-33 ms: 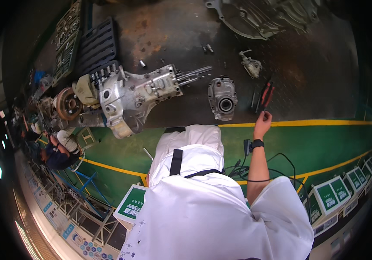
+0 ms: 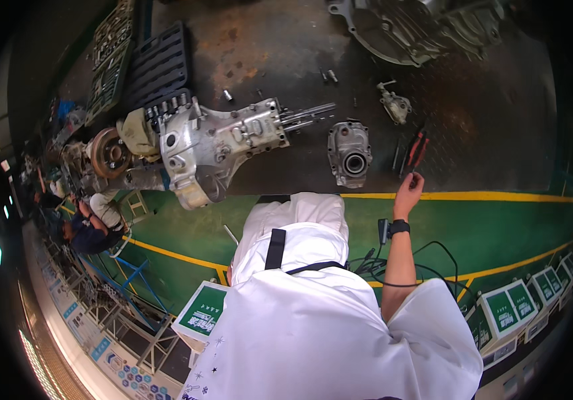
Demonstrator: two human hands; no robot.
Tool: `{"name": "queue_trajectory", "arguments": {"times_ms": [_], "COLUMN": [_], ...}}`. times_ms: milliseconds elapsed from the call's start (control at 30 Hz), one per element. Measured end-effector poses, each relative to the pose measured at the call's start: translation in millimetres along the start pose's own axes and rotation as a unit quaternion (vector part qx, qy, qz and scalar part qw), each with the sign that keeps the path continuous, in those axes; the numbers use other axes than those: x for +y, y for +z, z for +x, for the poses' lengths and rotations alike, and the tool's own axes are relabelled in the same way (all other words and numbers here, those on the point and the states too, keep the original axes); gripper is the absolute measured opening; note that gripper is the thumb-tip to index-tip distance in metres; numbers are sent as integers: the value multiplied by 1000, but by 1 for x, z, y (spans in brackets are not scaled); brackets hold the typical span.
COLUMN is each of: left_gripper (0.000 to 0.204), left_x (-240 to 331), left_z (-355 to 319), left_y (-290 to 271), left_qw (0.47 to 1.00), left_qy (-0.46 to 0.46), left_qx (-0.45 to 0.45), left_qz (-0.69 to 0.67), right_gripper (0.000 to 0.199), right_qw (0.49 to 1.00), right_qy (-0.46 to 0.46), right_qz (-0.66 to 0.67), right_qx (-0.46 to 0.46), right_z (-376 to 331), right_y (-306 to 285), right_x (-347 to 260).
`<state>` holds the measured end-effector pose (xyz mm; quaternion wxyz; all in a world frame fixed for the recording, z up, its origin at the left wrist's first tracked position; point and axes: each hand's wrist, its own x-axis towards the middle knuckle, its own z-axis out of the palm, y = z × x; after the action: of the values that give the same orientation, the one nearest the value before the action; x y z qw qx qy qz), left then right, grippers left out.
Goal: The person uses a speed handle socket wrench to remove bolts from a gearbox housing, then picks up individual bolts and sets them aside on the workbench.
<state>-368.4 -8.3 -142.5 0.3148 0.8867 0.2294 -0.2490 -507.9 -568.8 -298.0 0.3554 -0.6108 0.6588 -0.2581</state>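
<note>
My right hand (image 2: 408, 191) is at the front edge of the workbench, its fingers curled and pressed together. A small dark spot shows at the fingertips, but I cannot make out what it is. Just beyond it lie pliers with red handles (image 2: 418, 150) and a thin dark rod (image 2: 395, 153). To their left, a metal housing cover (image 2: 349, 148) with a round bore lies on the bench. A large silver gearbox case (image 2: 226, 143) with several rods sticking out rests further left. My left hand is not in view.
A small metal fitting (image 2: 394, 103) and several sockets lie further back. A big metal casing (image 2: 426, 30) is at the far right. An open tool case (image 2: 156, 67) stands at the left. Black cables (image 2: 366, 265) hang beside my right arm. Another person (image 2: 93, 223) works at far left.
The whole view has shifted slightly, so the bench and parts appear a little further right. My right hand keeps its curled pose by the bench edge.
</note>
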Motion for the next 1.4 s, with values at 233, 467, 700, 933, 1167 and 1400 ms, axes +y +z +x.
{"name": "queue_trajectory", "arguments": {"times_ms": [233, 467, 700, 933, 1167, 1400], "left_gripper": [42, 43, 43, 43, 44, 40], "left_x": [-15, -46, -85, -117, -105, -77], "left_z": [-13, -7, 0, 19, 55, 107], "left_y": [9, 19, 19, 14, -8, -41], "left_qw": [1000, 999, 995, 993, 997, 999], "left_qy": [-8, -18, -41, -52, -19, 14], "left_qx": [15, 26, 47, 53, 31, -4], "left_qz": [-15, -42, -75, -89, -62, 30], "right_gripper": [16, 19, 18, 19, 17, 15], "right_qw": [916, 859, 876, 873, 847, 830], "right_qy": [-165, -252, -281, -279, -350, -391], "right_qz": [140, -5, -10, -57, -113, -160], "right_qx": [-339, -446, -392, -395, -384, -364], "right_z": [-82, -163, -176, -177, -183, -194], "right_y": [39, 115, 135, 138, 144, 140], "right_x": [-233, -251, -255, -272, -287, -287]}}
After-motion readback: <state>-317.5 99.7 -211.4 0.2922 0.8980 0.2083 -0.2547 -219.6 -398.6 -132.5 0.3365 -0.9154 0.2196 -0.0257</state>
